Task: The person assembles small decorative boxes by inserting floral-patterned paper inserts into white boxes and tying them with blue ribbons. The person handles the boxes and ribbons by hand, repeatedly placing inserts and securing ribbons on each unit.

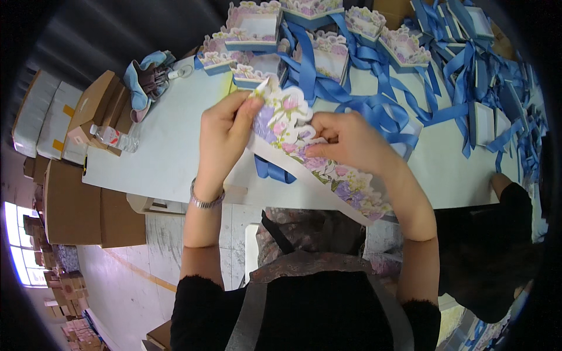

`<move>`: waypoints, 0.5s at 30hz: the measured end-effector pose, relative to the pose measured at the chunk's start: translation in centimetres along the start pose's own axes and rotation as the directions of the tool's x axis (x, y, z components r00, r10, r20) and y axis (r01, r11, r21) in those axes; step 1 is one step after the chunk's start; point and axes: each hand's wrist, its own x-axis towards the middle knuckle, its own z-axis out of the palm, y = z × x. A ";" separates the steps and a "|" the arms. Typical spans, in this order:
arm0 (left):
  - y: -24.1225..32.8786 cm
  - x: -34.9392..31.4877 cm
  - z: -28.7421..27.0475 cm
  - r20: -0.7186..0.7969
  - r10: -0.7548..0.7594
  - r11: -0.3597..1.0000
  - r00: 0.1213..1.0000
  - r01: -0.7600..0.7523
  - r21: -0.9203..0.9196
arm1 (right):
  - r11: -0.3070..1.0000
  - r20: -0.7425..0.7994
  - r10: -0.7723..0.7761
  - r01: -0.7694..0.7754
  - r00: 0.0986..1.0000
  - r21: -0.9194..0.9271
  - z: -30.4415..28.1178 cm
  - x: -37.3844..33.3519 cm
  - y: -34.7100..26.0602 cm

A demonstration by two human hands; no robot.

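Note:
A long floral paper strip (pixel 319 161) with a scalloped cut-out edge and a plain white band slants across in front of me, above the table's near edge. My left hand (pixel 229 120) pinches its upper left end between thumb and fingers. Around the strip's middle, at the cut-out edge, my right hand (pixel 348 140) closes with thumb and curled fingers. The strip's lower right end hangs free below my right forearm. Behind it on the table lies a loop of blue ribbon (pixel 274 171), partly hidden by the strip.
Several floral trays (pixel 254 32) with blue ribbons (pixel 374 111) crowd the table's far side. More ribboned boxes (pixel 483 123) pile up at right, near another person's arm (pixel 500 184). At left are a cardboard box (pixel 99 108), a plastic bottle (pixel 120 139) and a cloth bundle (pixel 143 88).

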 end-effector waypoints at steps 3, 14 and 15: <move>-2.0 0.9 0.3 -0.044 -0.077 0.997 0.996 0.078 0.015 | 0.964 0.082 -0.010 -0.012 0.997 0.266 -0.7 1.1 2.5; -1.6 3.7 1.5 -0.048 0.505 0.609 0.862 -0.316 0.727 | 0.954 0.075 -0.013 -0.010 0.997 0.298 -1.4 -0.8 3.7; -1.0 1.8 2.1 0.071 0.414 0.799 0.908 -0.400 0.449 | 0.937 0.014 -0.026 0.020 1.000 0.348 -1.5 -0.8 3.8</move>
